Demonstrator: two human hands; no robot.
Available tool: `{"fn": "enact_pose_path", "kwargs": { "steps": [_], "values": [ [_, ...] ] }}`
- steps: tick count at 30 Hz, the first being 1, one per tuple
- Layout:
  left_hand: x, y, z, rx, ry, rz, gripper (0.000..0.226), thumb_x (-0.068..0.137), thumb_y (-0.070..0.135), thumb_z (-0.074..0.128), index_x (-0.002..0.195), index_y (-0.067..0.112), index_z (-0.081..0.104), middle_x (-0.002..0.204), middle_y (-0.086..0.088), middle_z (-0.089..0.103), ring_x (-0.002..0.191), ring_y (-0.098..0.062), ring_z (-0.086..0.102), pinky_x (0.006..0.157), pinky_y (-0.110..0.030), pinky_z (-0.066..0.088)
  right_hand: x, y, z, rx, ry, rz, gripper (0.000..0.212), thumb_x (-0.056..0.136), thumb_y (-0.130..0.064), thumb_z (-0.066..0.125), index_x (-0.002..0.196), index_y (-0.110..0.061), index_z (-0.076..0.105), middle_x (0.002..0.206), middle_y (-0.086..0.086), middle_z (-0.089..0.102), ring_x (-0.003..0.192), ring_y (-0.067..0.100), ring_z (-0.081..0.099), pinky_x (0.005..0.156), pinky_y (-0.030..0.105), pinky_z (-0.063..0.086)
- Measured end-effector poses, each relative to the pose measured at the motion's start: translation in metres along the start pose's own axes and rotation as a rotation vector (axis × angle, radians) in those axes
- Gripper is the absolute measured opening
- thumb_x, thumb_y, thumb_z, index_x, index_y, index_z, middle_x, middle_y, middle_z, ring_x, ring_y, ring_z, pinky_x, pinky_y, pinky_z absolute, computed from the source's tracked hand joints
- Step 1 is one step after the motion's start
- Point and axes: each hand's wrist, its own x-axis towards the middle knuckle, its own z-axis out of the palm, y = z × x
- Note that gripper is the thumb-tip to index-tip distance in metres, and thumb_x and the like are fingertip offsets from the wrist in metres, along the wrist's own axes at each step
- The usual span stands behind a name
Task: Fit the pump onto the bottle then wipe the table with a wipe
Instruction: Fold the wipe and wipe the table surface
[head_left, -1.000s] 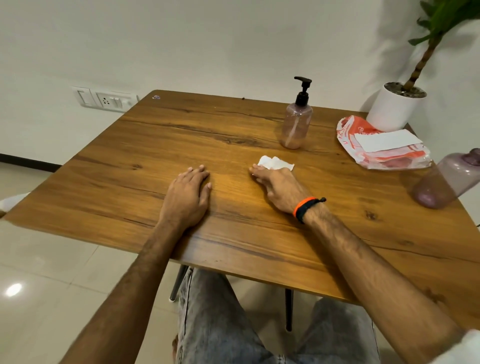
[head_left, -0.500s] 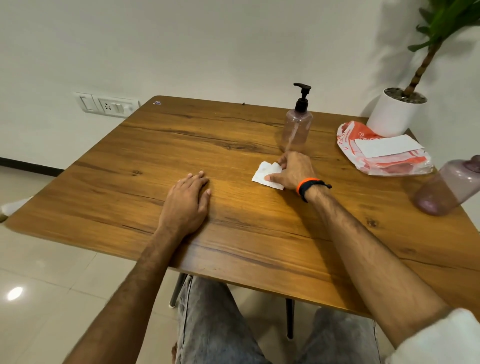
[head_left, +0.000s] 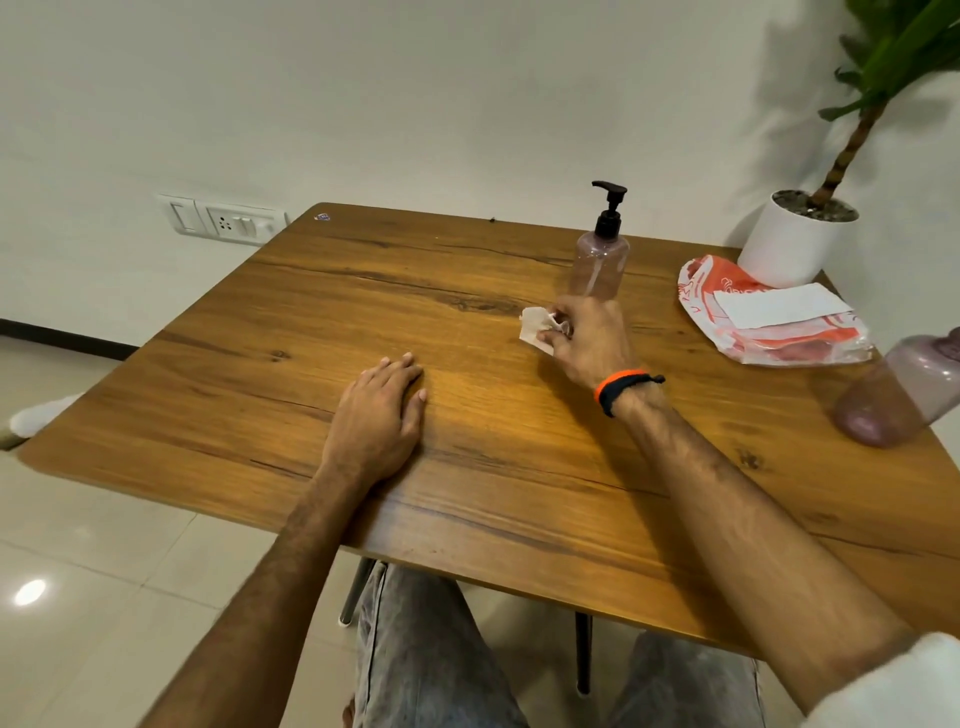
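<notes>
**Wiping the worktop: keep the wipe flat and cover the whole surface**

A plain white wall stands behind a wooden worktop (head_left: 291, 364), with a switch plate (head_left: 223, 221) on the wall by its far left corner. The left hand (head_left: 376, 415) lies released, palm down, near the middle of the near edge, holding nothing; it can brace the body there while the other arm sweeps. Farther right and toward the far edge, the right hand (head_left: 584, 338) pinches a crumpled white wipe (head_left: 535, 325) between thumb and fingers, and the wipe touches the wood. Just behind that hand stands the bottle (head_left: 597, 265) with its black pump (head_left: 609, 208) already seated upright, so the fitting step looks done and wiping is the step in hand.

To do it well, the wipe should probably be spread out under flat fingers, not bunched, so more cloth meets the wood. Long overlapping strokes from the far edge toward the near edge would suit. Care is needed near the bottle, which might tip if knocked. The pack of wipes (head_left: 769, 317) by the far right corner, the plant pot (head_left: 789, 244) behind it and a second, tinted bottle (head_left: 904, 395) at the right edge may need wiping around.
</notes>
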Motion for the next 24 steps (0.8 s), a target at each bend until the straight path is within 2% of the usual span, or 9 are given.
{"fn": "enact_pose_path", "kwargs": {
  "steps": [3,5,10,14,16,17,19,22,24],
  "values": [
    [-0.001,0.000,-0.001,-0.007,-0.001,-0.004,0.044,0.100,0.031,0.044,0.141,0.014,0.047,0.153,-0.002,0.040,0.144,-0.020,0.031,0.119,-0.041,0.023,-0.005,-0.003,0.004,-0.320,-0.096,-0.104,0.026,0.091,-0.014,0.056,0.109,-0.025,0.071,0.092,0.013,0.071,0.088,0.034,0.066,0.075,0.041,0.056],
    [0.000,0.000,-0.001,-0.009,-0.003,-0.004,0.044,0.100,0.031,0.043,0.141,0.015,0.047,0.153,-0.002,0.040,0.144,-0.019,0.030,0.119,-0.040,0.023,-0.012,-0.002,0.010,-0.360,-0.194,-0.124,0.030,0.092,-0.015,0.052,0.115,-0.026,0.069,0.101,0.014,0.070,0.094,0.035,0.065,0.081,0.042,0.055],
    [0.001,0.000,-0.001,0.004,-0.005,-0.017,0.045,0.100,0.033,0.042,0.141,0.016,0.047,0.154,0.000,0.039,0.145,-0.019,0.030,0.120,-0.042,0.022,-0.038,-0.013,0.013,-0.124,-0.305,-0.131,0.037,0.093,-0.011,0.052,0.125,-0.026,0.064,0.122,0.016,0.066,0.111,0.035,0.060,0.097,0.041,0.049],
    [0.001,0.003,0.002,0.032,0.014,-0.023,0.044,0.100,0.032,0.043,0.140,0.016,0.049,0.153,-0.001,0.041,0.144,-0.020,0.031,0.119,-0.042,0.024,-0.080,-0.036,0.006,0.005,-0.454,-0.398,0.047,0.084,0.005,0.052,0.119,-0.022,0.068,0.121,0.003,0.068,0.113,0.020,0.063,0.100,0.029,0.046],
    [0.002,0.003,0.003,0.039,0.019,-0.018,0.044,0.100,0.031,0.043,0.140,0.016,0.049,0.153,-0.001,0.042,0.144,-0.020,0.032,0.119,-0.042,0.024,-0.088,-0.038,-0.003,0.108,-0.555,-0.472,0.048,0.082,0.005,0.053,0.115,-0.026,0.071,0.115,-0.004,0.071,0.103,0.005,0.065,0.091,0.019,0.048],
    [0.002,0.002,0.002,0.038,0.018,-0.018,0.043,0.100,0.031,0.043,0.140,0.016,0.049,0.152,-0.001,0.042,0.144,-0.020,0.032,0.119,-0.042,0.024,-0.086,-0.039,-0.007,0.170,-0.559,-0.466,0.048,0.082,0.005,0.053,0.112,-0.027,0.072,0.110,-0.005,0.073,0.094,-0.002,0.065,0.081,0.012,0.048],
    [0.002,0.000,0.002,0.025,0.011,-0.014,0.044,0.100,0.032,0.043,0.140,0.016,0.049,0.152,-0.001,0.042,0.144,-0.020,0.032,0.119,-0.042,0.024,-0.072,-0.037,-0.011,0.309,-0.404,-0.396,0.046,0.081,0.005,0.054,0.109,-0.027,0.074,0.104,-0.006,0.075,0.085,-0.008,0.063,0.072,0.006,0.044],
    [0.001,0.001,0.004,0.018,0.018,-0.012,0.043,0.099,0.031,0.043,0.139,0.015,0.049,0.152,-0.001,0.043,0.143,-0.020,0.033,0.119,-0.042,0.024,-0.038,-0.033,0.001,0.270,-0.104,-0.270,0.050,0.077,0.010,0.050,0.108,-0.021,0.074,0.109,0.002,0.073,0.099,0.012,0.068,0.086,0.019,0.051],
    [0.001,0.002,0.004,0.019,0.022,-0.012,0.043,0.099,0.031,0.043,0.139,0.015,0.050,0.151,-0.002,0.043,0.143,-0.021,0.033,0.119,-0.042,0.025,-0.012,-0.030,0.017,0.126,-0.111,-0.221,0.052,0.077,0.012,0.047,0.111,-0.018,0.073,0.113,0.009,0.071,0.104,0.023,0.067,0.093,0.029,0.051]
  ]
}}
